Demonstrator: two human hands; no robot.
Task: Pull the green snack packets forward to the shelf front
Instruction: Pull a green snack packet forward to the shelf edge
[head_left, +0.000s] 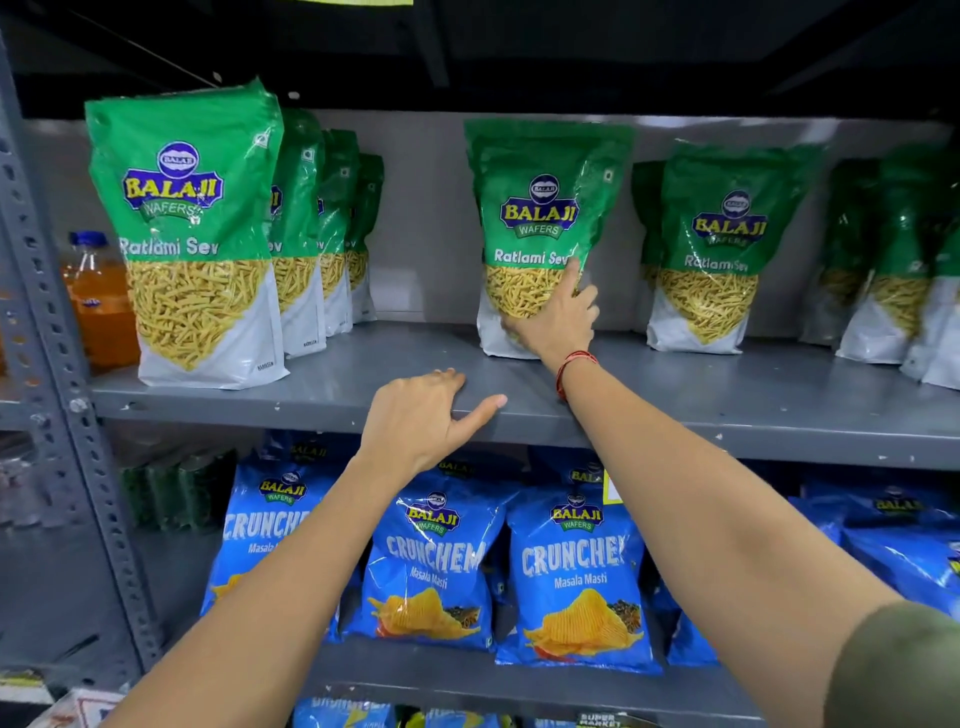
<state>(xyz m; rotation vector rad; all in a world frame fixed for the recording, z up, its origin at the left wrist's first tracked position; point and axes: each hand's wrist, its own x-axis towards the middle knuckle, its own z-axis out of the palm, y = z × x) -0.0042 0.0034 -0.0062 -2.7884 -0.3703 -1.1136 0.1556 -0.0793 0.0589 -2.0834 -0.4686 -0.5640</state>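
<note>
The right hand (553, 317) grips the glossy green-and-white plastic sev packet (540, 234) at its lower right, at twelve o'clock, set back; probably light, crinkly, slippery. The left hand (421, 421) rests open on the grey metal shelf edge (311, 408).

Two bare forearms, one thread band, one sleeve edge.

Both arms uncovered from wrist to well above mid-forearm. Right wrist: thin red thread band (571, 370), wound more than once, a few strands sitting slightly apart. Right upper arm: edge of an olive-green sleeve (898, 670), plain soft fabric, no print or seam visible, cut off by the frame corner. Left hand (415, 421) and right hand (558, 317): no rings, no watch, no gloves. Nails short, unpainted where visible.
</note>
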